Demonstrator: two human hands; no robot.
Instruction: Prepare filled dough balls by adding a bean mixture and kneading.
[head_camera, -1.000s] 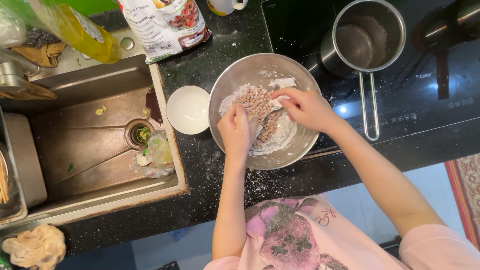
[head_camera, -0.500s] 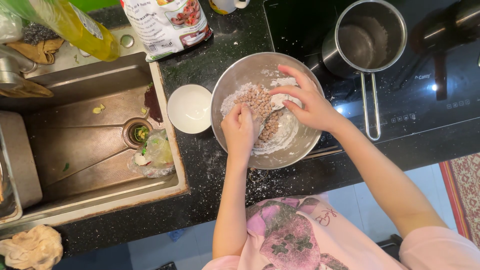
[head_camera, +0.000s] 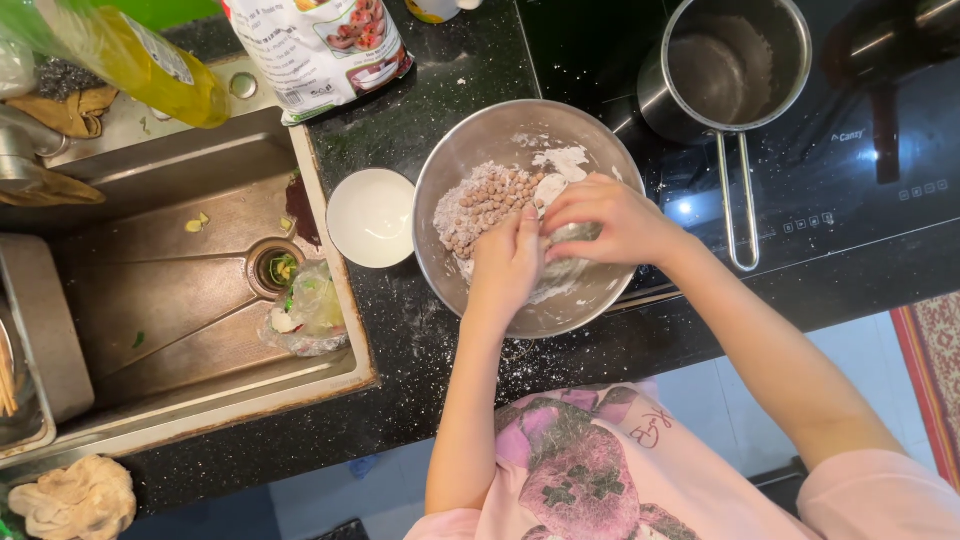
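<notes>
Both hands have come closer together since the earlier frames: the right hand, which lay flat over the far side of the pile, is now drawn back toward the near side and meets the left one. By my judgement, the loose mixing has given way to pinching or shaping one small portion.

At the far left there is a steel sink with a crumpled plastic bag beside its drain. A yellow bottle leans over the sink's back edge, and a beige cloth lies at the lower left corner. Next to the sink, on the dark speckled tabletop, stands a printed food bag and, nearer to the person, a small white bowl, which looks empty.

Just beside this bowl is the big metal bowl. Inside it lie many small brown balls dusted with white flour; they lie mostly on the left and far side.

The left hand reaches in from the near rim, its fingers bent and pressed together at the edge of the balls. The right hand comes from the right, and its grip is closed, fingertips pinched toward the left hand. What they pinch is hidden between the fingers, so I cannot tell it.

Further right, on the black stove top, stands a steel saucepan with its long handle pointing to the person.
</notes>
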